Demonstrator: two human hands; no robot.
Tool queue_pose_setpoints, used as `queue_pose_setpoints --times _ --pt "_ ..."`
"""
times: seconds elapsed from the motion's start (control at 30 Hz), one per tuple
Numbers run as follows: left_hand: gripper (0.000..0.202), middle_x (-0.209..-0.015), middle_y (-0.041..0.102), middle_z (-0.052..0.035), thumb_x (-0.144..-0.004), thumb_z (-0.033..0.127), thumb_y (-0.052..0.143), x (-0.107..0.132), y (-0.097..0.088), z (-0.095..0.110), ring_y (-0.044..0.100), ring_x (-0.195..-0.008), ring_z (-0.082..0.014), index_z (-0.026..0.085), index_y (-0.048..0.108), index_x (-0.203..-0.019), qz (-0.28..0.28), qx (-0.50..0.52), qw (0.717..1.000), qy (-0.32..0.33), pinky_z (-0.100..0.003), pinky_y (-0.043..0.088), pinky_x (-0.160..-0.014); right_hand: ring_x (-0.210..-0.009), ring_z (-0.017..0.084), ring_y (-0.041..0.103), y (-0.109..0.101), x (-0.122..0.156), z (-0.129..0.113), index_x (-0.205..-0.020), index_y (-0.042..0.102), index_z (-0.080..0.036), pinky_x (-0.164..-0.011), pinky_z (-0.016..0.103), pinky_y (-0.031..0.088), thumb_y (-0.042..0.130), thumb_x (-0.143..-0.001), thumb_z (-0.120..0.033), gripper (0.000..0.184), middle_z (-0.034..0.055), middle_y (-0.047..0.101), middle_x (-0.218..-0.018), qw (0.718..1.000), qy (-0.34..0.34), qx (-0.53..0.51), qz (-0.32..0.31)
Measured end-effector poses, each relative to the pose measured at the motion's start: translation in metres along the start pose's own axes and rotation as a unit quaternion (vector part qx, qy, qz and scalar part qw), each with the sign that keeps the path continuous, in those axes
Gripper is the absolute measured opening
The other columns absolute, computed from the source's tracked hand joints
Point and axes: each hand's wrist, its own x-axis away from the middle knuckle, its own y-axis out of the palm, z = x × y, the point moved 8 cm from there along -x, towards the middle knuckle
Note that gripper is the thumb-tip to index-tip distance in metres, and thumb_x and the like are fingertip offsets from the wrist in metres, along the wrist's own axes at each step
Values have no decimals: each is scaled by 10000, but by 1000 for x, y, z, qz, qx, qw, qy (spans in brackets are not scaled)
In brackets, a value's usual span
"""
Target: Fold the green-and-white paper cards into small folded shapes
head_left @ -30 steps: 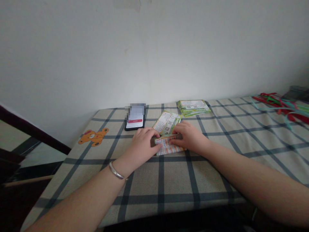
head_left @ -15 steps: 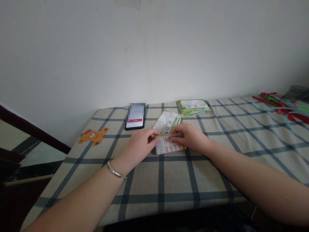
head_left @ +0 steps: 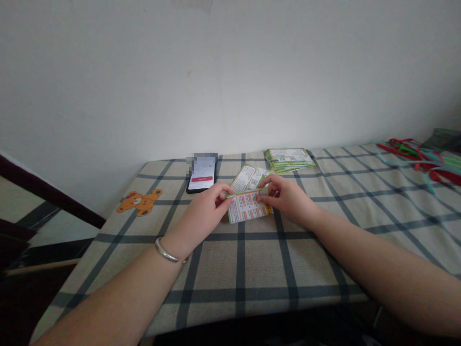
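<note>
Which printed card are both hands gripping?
The nearest card, orange blocks on its face; the card behind it is partly hidden, and the stacked cards sit farther back.

No wording legible for certain: the front card (head_left: 248, 212) carries rows of tiny dark print and orange-red blocks, all too small to read, while the card behind it (head_left: 245, 177) shows blurred lines of print plus a QR-type code. The stacked cards (head_left: 289, 154) at the back have similar codes and a line of characters along a green band, unreadable; the phone (head_left: 202, 179) screen is part pixelated, its red button's white label too blurred to read.
</note>
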Motion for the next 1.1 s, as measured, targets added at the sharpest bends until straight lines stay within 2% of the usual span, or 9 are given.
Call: queue_pose_setpoints --times 0.17,0.57,0.77,1.1 --pt "152 -789 655 10 -888 287 542 -2 -2 -2 631 -692 -151 220 587 -1017 13 19 1000 1 -274 471 -617 -501 93 393 -1 1 -2 -972 520 -235 -467 234 296 663 -790 -313 245 -102 407 -569 999 2 -48 9" --pt "156 -877 702 -30 -880 267 547 -3 -4 0 679 -765 -167 199 607 -1007 30 109 993 -15 -311 555 -681 -489 83 382 -3 -1 6 -934 536 -229 -457 225 291 703 -762 -369 278 -102 429 -553 995 13 -86 41" --pt "173 -828 682 -17 -849 294 598 -2 -3 -1 678 -754 -166 191 602 -989 30 125 992 -13 -322 563 -703 -489 88 404 -1 -1 10 -907 518 -229 -455 222 308 712 -745 -404 308 -100 438 -545 992 41 -109 45" --pt "155 -799 671 -8 -805 223 596 -5 0 -4 672 -723 -158 185 569 -953 29 184 981 -56 -308 563 -659 -503 90 412 -3 0 5 -920 527 -226 -467 230 310 702 -764 -379 280 -93 451 -569 995 16 -84 44"
